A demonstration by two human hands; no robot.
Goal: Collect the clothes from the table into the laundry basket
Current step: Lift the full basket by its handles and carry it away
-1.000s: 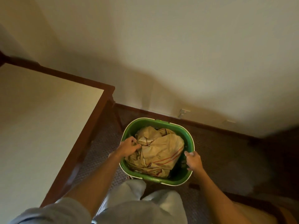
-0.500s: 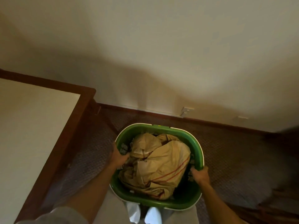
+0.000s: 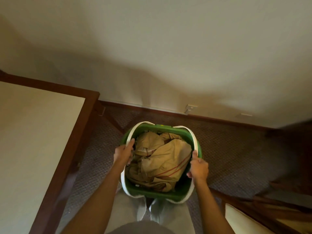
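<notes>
A green laundry basket point(image 3: 152, 195) with white handles hangs in front of me above the carpet. Crumpled tan clothes point(image 3: 162, 159) with thin red stripes fill it. My left hand point(image 3: 122, 153) grips the white handle on the basket's left side. My right hand point(image 3: 199, 168) grips the white handle on its right side. The table point(image 3: 37, 141), cream-topped with a dark wood frame, stands to the left; no clothes show on the part in view.
A pale wall with a dark skirting board point(image 3: 211, 118) and a small white socket point(image 3: 190, 108) runs behind the basket. Patterned brown carpet point(image 3: 236, 149) covers the floor. Another wood-framed piece of furniture point(image 3: 249, 218) juts in at the lower right.
Both hands went from the clothes and rim to the white handles, which have swung up. The basket has come up and closer to me.
</notes>
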